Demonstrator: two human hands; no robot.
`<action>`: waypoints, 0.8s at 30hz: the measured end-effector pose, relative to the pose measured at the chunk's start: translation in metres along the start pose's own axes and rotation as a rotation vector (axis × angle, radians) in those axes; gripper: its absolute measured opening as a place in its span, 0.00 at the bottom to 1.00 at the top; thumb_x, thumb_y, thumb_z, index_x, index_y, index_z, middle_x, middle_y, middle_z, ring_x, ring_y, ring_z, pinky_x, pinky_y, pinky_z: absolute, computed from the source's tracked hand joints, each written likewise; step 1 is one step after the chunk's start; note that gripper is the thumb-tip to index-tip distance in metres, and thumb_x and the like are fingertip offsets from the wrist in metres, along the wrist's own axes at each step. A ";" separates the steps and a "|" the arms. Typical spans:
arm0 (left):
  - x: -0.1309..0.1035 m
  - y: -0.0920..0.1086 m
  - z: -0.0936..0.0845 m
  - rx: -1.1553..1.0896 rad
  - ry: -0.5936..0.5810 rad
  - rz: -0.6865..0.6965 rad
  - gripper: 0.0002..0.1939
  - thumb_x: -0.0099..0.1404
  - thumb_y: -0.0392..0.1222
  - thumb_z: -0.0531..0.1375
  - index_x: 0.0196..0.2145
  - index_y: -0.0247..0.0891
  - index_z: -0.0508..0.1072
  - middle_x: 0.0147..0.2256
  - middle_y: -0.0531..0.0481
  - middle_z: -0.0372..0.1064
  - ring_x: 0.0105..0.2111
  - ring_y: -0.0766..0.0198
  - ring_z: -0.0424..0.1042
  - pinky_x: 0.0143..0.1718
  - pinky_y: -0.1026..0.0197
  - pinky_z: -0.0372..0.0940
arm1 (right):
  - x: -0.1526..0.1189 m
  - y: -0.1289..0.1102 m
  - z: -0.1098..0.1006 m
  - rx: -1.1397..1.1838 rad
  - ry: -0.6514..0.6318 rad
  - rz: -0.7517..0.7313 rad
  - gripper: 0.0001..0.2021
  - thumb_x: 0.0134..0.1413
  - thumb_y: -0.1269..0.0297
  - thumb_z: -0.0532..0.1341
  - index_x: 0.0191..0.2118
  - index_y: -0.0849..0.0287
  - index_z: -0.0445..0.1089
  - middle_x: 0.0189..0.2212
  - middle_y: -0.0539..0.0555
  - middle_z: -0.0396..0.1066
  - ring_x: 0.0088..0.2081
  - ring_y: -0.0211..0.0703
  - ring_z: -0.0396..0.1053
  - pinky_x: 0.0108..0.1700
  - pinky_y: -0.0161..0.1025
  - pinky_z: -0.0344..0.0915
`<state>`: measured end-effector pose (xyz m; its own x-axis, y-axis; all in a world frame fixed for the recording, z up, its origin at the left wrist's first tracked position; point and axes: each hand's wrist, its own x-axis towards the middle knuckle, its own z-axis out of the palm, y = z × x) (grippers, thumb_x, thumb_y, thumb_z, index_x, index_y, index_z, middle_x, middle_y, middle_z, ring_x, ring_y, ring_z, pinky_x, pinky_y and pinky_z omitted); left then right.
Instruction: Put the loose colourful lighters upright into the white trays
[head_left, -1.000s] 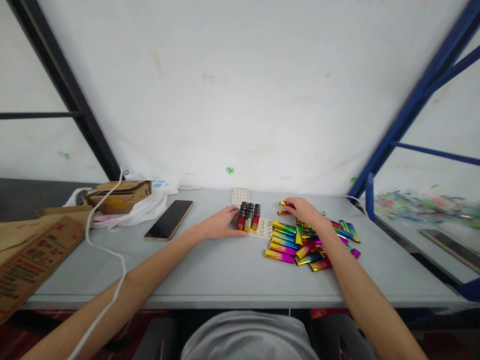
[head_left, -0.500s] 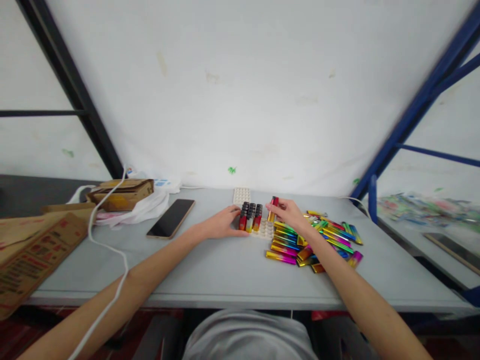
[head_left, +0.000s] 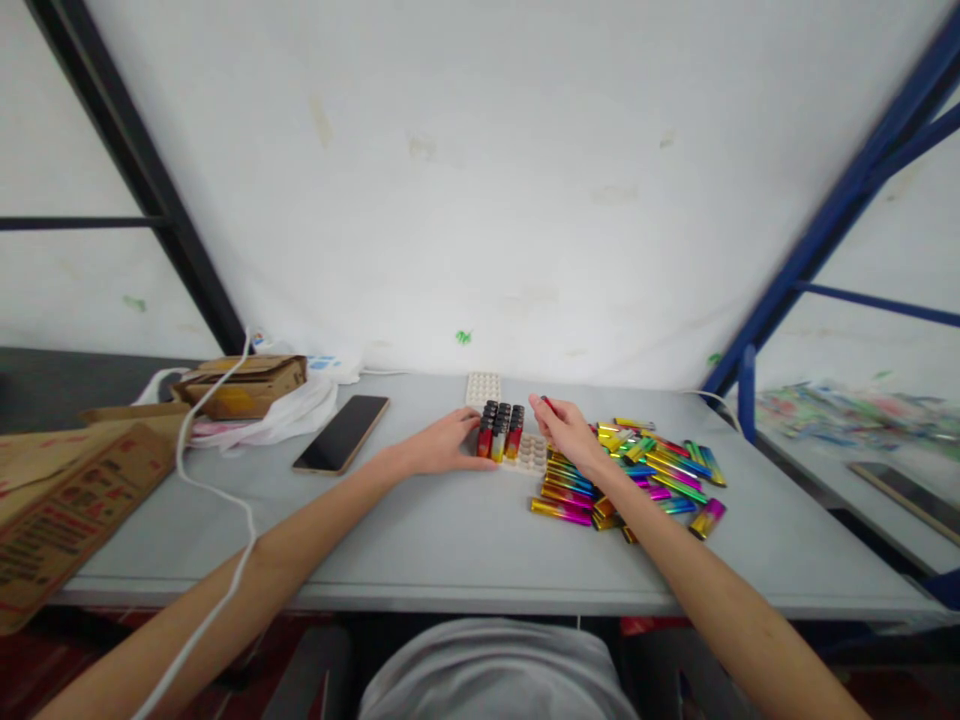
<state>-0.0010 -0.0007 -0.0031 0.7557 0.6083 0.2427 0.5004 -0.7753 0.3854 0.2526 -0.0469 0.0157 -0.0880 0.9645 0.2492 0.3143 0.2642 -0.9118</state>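
Observation:
Upright in the near white tray (head_left: 534,453) stand several shiny red-and-gold tubes (head_left: 500,440) with black tops, filling its left part. My left hand (head_left: 446,443) lies against the left side of this group, thumb and fingers spread apart, the thumb by the tray's front edge. Above the tray's right part, my right hand (head_left: 562,425) is closed in a pinch on another shiny tube (head_left: 550,404); only its red end shows, the rest being hidden by the fingers. Under and beside my right forearm is a loose pile of metallic tubes (head_left: 566,490) in gold, blue, green and magenta.
A second white tray (head_left: 484,387) sits behind, near the wall. To the left lie a phone (head_left: 342,434), a white plastic bag (head_left: 300,415) and cardboard boxes (head_left: 247,388). A white cable (head_left: 217,490) hangs across my left forearm. A blue frame (head_left: 810,225) rises at right.
My right hand has turned and shifted slightly, so the tube it holds, upright and visible before, is now mostly hidden. My left hand stays in place beside the standing tubes.

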 end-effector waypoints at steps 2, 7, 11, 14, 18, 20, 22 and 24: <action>0.000 0.000 0.000 -0.006 0.002 0.003 0.37 0.62 0.68 0.65 0.58 0.37 0.71 0.58 0.38 0.68 0.59 0.46 0.67 0.64 0.50 0.60 | 0.000 0.002 0.002 -0.081 0.050 -0.005 0.26 0.59 0.40 0.56 0.20 0.54 0.55 0.17 0.45 0.50 0.22 0.35 0.49 0.24 0.36 0.47; 0.000 0.002 -0.001 -0.014 0.001 -0.009 0.37 0.62 0.66 0.66 0.58 0.37 0.72 0.58 0.38 0.68 0.59 0.45 0.68 0.64 0.50 0.61 | -0.001 0.003 0.006 -0.203 0.078 -0.047 0.18 0.55 0.49 0.52 0.20 0.54 0.55 0.18 0.46 0.52 0.23 0.37 0.52 0.26 0.37 0.47; 0.000 0.003 -0.002 -0.018 0.008 0.005 0.35 0.62 0.65 0.67 0.58 0.38 0.72 0.58 0.39 0.69 0.58 0.45 0.68 0.63 0.49 0.62 | -0.002 0.000 0.006 -0.277 0.082 -0.095 0.18 0.57 0.51 0.50 0.21 0.54 0.55 0.19 0.46 0.53 0.24 0.38 0.54 0.28 0.37 0.48; 0.000 0.004 -0.002 -0.017 0.012 -0.001 0.35 0.61 0.66 0.67 0.57 0.38 0.72 0.57 0.39 0.69 0.58 0.45 0.68 0.62 0.49 0.62 | -0.004 -0.005 0.003 -0.366 0.099 -0.162 0.20 0.62 0.48 0.51 0.23 0.54 0.55 0.19 0.46 0.54 0.25 0.38 0.55 0.30 0.38 0.49; 0.000 0.003 -0.002 -0.029 0.009 0.013 0.35 0.62 0.66 0.66 0.57 0.38 0.72 0.58 0.39 0.68 0.59 0.46 0.67 0.63 0.49 0.61 | -0.009 -0.016 -0.009 -0.449 0.030 -0.282 0.18 0.71 0.49 0.50 0.35 0.55 0.65 0.25 0.48 0.65 0.28 0.41 0.63 0.33 0.38 0.56; 0.000 0.002 -0.002 -0.041 0.012 0.025 0.35 0.62 0.66 0.66 0.57 0.39 0.72 0.59 0.40 0.68 0.60 0.46 0.67 0.64 0.49 0.61 | -0.011 -0.021 -0.015 -0.476 0.003 -0.354 0.18 0.73 0.50 0.49 0.38 0.56 0.66 0.30 0.51 0.69 0.32 0.42 0.67 0.36 0.38 0.59; -0.001 0.000 -0.001 -0.041 0.019 0.020 0.36 0.61 0.66 0.67 0.57 0.38 0.72 0.59 0.39 0.68 0.60 0.46 0.67 0.64 0.50 0.61 | -0.012 -0.025 -0.020 -0.531 -0.014 -0.436 0.19 0.73 0.50 0.49 0.37 0.57 0.68 0.33 0.54 0.70 0.35 0.43 0.68 0.38 0.38 0.61; -0.001 0.000 -0.001 -0.037 0.023 0.012 0.36 0.61 0.67 0.67 0.56 0.38 0.73 0.58 0.39 0.69 0.60 0.45 0.67 0.64 0.50 0.61 | -0.012 -0.027 -0.023 -0.593 -0.064 -0.477 0.20 0.73 0.50 0.51 0.35 0.57 0.69 0.32 0.53 0.70 0.34 0.43 0.67 0.38 0.38 0.60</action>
<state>-0.0020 -0.0007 -0.0028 0.7516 0.6029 0.2677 0.4750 -0.7762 0.4145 0.2670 -0.0658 0.0447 -0.3907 0.7484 0.5360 0.6821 0.6264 -0.3774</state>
